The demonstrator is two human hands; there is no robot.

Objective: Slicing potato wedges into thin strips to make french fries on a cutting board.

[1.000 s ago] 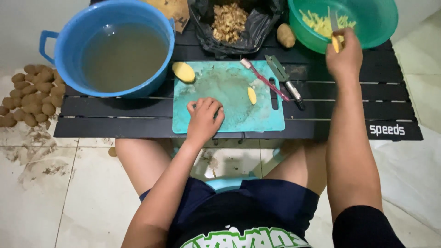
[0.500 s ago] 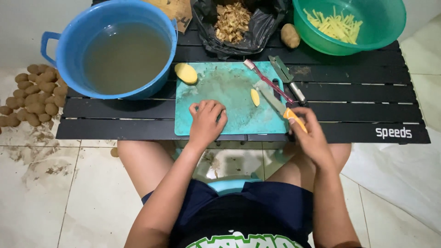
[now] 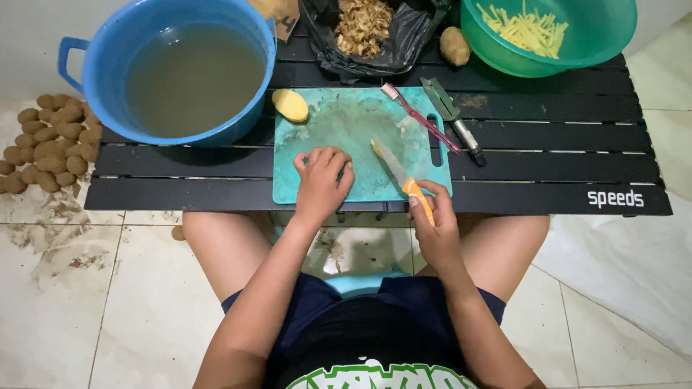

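Now, left to right: heap of small brown potatoes [image 3: 49, 140] on the tiled floor, big blue plastic tub [image 3: 169, 68] of murky water, peeled yellow potato half [image 3: 290, 105] at the teal cutting board [image 3: 346, 126] corner; left hand [image 3: 322, 184] stays flat on the board, fingers curled, holding nothing visible; right hand [image 3: 432, 227], a second ago up at the green bowl [image 3: 548, 32] of pale strips, is back down, closed around the orange handle of the knife [image 3: 400, 175], blade tip resting on a small potato piece [image 3: 375, 148] mid-board, so cutting resumes; toothbrush [image 3: 419, 117] and metal peeler [image 3: 452, 119] lie just right
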